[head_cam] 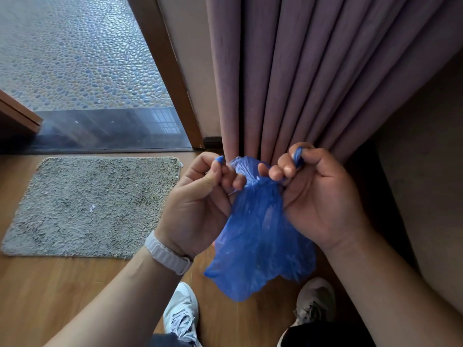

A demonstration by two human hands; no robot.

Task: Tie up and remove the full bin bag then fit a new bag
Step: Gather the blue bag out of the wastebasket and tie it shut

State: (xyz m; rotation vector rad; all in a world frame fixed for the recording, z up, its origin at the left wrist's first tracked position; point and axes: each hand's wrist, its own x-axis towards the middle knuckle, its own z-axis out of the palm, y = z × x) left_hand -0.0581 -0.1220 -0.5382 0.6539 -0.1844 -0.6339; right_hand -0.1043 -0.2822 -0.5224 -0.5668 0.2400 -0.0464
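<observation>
Fingers [216,172] of the left hand [198,206] are curled and pinch one twisted blue end of the bin bag [260,246]. The right hand [323,196] has its fingers curled round the other twisted end, and a blue strand shows between them. Both hands are held close together, with the gathered neck of the bag between them.

Behind the hands a mauve curtain [300,71] hangs in deep folds. A pebble floor [75,51] lies beyond a brown door frame [165,71] at upper left. A wooden floor [62,296] spreads below, and on it, left of the hands, lies a shaggy grey mat [92,206]. The blue bag hangs crumpled from the hands, clear of the floor and above the gap between the feet. A pale left shoe [183,311] and a grey right shoe [315,299] stand on the boards. A white wristband [167,254] circles the left wrist.
</observation>
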